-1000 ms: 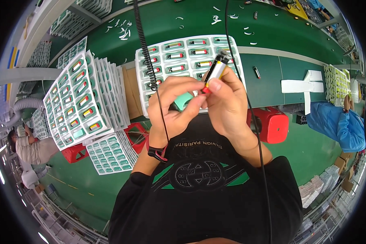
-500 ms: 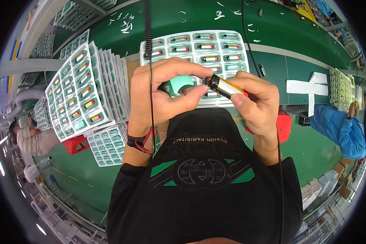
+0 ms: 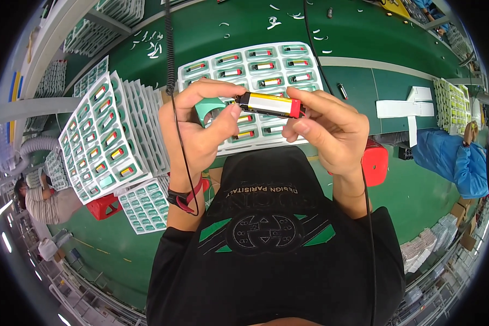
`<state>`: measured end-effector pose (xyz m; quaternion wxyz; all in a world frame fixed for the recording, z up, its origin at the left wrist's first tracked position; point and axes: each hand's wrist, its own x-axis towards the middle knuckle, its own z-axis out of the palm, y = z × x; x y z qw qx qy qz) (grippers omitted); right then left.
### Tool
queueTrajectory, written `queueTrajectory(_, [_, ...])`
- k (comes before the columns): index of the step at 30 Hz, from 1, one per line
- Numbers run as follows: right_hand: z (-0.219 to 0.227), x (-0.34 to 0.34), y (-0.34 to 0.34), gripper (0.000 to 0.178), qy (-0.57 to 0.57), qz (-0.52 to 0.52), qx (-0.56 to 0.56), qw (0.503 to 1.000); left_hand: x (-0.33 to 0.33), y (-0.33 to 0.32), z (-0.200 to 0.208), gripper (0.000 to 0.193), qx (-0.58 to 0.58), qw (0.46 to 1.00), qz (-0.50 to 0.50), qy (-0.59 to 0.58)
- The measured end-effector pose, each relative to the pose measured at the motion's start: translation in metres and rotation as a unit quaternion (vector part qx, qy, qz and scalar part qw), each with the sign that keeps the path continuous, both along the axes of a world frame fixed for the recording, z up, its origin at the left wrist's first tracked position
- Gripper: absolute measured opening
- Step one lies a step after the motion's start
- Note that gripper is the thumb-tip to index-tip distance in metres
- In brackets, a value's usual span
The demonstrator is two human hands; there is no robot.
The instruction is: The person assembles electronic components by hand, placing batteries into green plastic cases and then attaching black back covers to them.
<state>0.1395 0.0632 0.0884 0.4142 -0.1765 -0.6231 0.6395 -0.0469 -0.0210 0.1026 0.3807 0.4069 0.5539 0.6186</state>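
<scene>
A small battery (image 3: 269, 105) with a white and yellow body, one black end and one red end is held up between my hands, lying nearly level. My left hand (image 3: 193, 125) pinches its black end between thumb and forefinger. Inside the same hand sits a curved mint-green piece (image 3: 206, 106), partly hidden by the fingers; its kind is unclear. My right hand (image 3: 334, 127) has its fingertips around the red end. Beneath the hands lies a white tray (image 3: 223, 58) with green-lined pockets, most of the visible ones holding similar batteries.
Stacked trays (image 3: 106, 136) lean at the left above a red stool (image 3: 104, 206). A coiled black cable (image 3: 169, 49) hangs before my left arm. White strips (image 3: 155, 50) litter the green bench. At right are white cardboard (image 3: 394, 108) and a person in blue (image 3: 453, 165).
The battery has swung from a slant to nearly level, exposing more of its body. My right fingers have shifted from its middle to the red end. The whole view has moved slightly.
</scene>
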Motion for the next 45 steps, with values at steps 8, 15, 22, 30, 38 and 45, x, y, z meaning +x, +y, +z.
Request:
queueTrajectory(8, [-0.007,0.007,0.007,0.018,0.056,0.081,-0.178,0.979,0.003,-0.001,-0.001,0.021,0.002,0.997,-0.014,0.074])
queueTrajectory(15, [-0.008,-0.004,-0.004,0.017,0.05,0.031,-0.202,0.978,0.008,-0.002,-0.004,0.024,-0.032,0.999,0.003,0.042])
queueTrajectory(22, [-0.012,0.002,-0.002,0.026,0.056,-0.061,-0.175,0.981,0.009,0.0,-0.02,0.046,0.065,0.942,-0.09,-0.317])
queueTrajectory(30, [-0.008,0.02,-0.01,0.029,-0.026,-0.07,-0.1,0.992,0.009,-0.011,-0.043,0.042,0.062,0.992,-0.051,-0.093])
queueTrajectory(38, [-0.001,0.021,-0.008,0.028,-0.134,-0.105,0.152,0.974,0.02,-0.009,-0.032,0.039,0.057,0.984,-0.09,-0.145])
queueTrajectory(45, [0.001,0.015,-0.008,0.029,-0.157,-0.091,0.213,0.96,0.025,-0.01,-0.033,0.036,0.063,0.986,-0.106,-0.111])
